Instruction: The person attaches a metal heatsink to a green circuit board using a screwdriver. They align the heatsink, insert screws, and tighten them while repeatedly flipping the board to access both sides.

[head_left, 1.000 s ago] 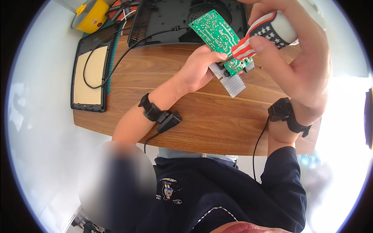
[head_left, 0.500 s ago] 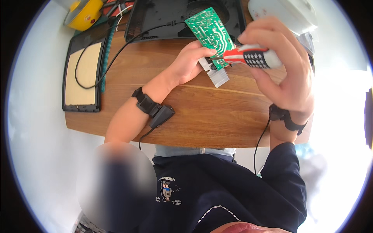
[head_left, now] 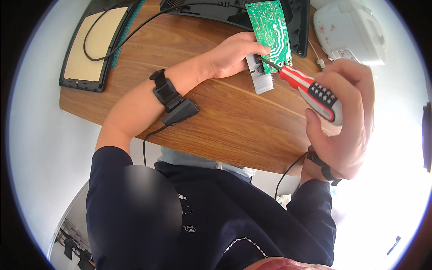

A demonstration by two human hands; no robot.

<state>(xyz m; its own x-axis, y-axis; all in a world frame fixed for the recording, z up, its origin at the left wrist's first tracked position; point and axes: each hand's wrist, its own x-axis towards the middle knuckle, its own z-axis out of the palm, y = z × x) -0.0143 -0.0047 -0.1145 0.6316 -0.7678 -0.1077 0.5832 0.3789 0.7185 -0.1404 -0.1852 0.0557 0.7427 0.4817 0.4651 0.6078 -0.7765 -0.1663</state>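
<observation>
My left hand (head_left: pixel 236 54) is closed on the lower left edge of a green circuit board (head_left: pixel 270 27), its thumb on the soldered face. A silver finned heat sink (head_left: pixel 262 84) sticks out at the board's near end, close to those fingers. My right hand (head_left: pixel 348 121) has its fingers curled round the end of a screwdriver (head_left: pixel 310 90) with a red, white and black star-patterned handle; its thumb stands a little off the handle. The screwdriver slants up to the left, its shaft's tip at the gap between heat sink and board.
Behind the board lies a black plastic housing (head_left: pixel 216 15). A black-framed panel with a cream face (head_left: pixel 92 47) rests at the left, a black cable (head_left: pixel 130 33) looping over it. A white appliance (head_left: pixel 346 29) stands at the back right. Wooden tabletop (head_left: pixel 216 121) spreads below my hands.
The view has shifted. My right hand has come nearer to me, and the screwdriver handle, almost level before, now slopes down to the right. My left hand still grips the board.
</observation>
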